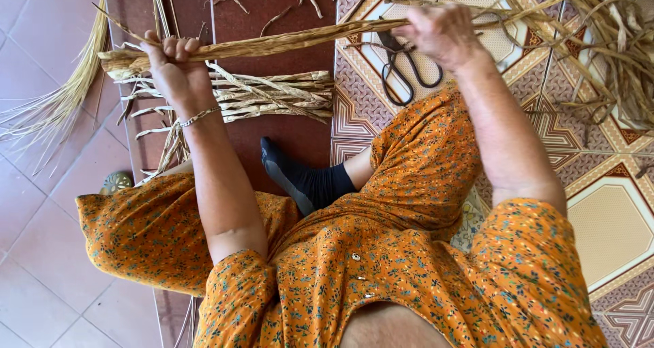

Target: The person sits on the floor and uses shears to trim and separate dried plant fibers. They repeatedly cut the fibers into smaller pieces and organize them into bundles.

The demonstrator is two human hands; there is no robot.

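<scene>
My left hand [174,65] is shut around the left end of a long dried plant stalk [286,41], near its thick base. My right hand [439,31] grips the same stalk farther right, so it stretches level between both hands above the floor. Past my right hand the stalk runs on into thinner strands toward the upper right. A thin bracelet circles my left wrist. Under the stalk lies a bundle of dried stalks [272,92] on the dark red floor strip.
Black scissors [405,69] lie on the patterned tile under my right hand. A heap of loose dried fibre [613,48] fills the upper right. Pale straw [61,96] fans out at left. My black-socked foot [300,178] rests near the bundle.
</scene>
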